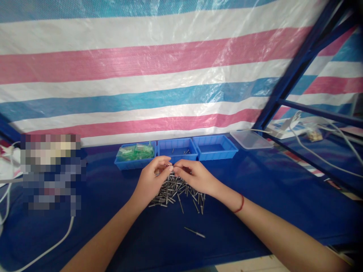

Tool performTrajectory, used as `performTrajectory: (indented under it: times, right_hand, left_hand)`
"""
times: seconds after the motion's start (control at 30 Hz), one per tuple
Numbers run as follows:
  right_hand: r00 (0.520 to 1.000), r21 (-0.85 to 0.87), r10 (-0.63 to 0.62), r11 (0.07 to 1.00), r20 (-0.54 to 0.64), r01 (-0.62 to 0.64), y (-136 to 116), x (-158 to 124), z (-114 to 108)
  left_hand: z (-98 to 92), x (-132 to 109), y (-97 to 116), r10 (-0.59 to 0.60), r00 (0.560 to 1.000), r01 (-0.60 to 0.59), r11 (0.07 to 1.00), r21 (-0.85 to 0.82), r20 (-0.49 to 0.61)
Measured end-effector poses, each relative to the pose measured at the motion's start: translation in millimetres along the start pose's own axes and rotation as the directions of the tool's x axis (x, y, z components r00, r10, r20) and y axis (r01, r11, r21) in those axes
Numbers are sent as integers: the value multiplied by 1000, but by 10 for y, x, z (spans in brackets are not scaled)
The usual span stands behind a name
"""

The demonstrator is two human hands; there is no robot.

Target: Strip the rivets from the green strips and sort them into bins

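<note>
My left hand (151, 179) and my right hand (194, 175) meet fingertip to fingertip above a pile of small metal pins (174, 192) on the blue table (159, 238). Both hands are pinched closed on a small part between them, too small to name for sure; it looks like one of the pins. One stray pin (194, 232) lies alone nearer to me. A red string circles my right wrist.
Three blue trays stand behind the pile: the left one (135, 153) holds green pieces, the middle one (177, 149) a few pins, the right one (214, 146) looks bare. A clear plastic lid (251, 139) lies further right. White cables (42, 253) run at left, a blue frame (297, 64) at right.
</note>
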State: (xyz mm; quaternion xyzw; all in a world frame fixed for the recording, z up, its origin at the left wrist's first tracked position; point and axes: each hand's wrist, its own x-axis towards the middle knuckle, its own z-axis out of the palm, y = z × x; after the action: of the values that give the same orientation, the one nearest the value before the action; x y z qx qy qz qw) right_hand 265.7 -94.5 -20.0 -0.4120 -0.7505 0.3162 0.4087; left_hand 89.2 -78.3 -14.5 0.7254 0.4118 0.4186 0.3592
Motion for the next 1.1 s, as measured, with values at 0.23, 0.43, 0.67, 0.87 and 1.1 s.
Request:
performTrajectory:
  times: [0.23,0.43,0.67,0.87,1.1]
  right_hand:
    - [999,201,47,979,-12,-44,32,9,41]
    - [998,256,60,965,24,-64,30,2,69]
    - [991,339,79,940,-105,-39,79,13,100]
    - [978,264,71,964,-194,-18,77,6,77]
    - [923,-103,-118,991,-367,85,58,106,-68]
  left_hand:
    - [69,-22,60,-95,995,87,978,-190,-31]
    - [69,-40,47,-48,998,42,983,-178,-30]
    - [50,-49,15,45,998,-47,998,-48,-39]
    - [55,-43,-30,85,996,-84,996,30,-31]
    - [18,-68,77,210,977,-187,919,347,-28]
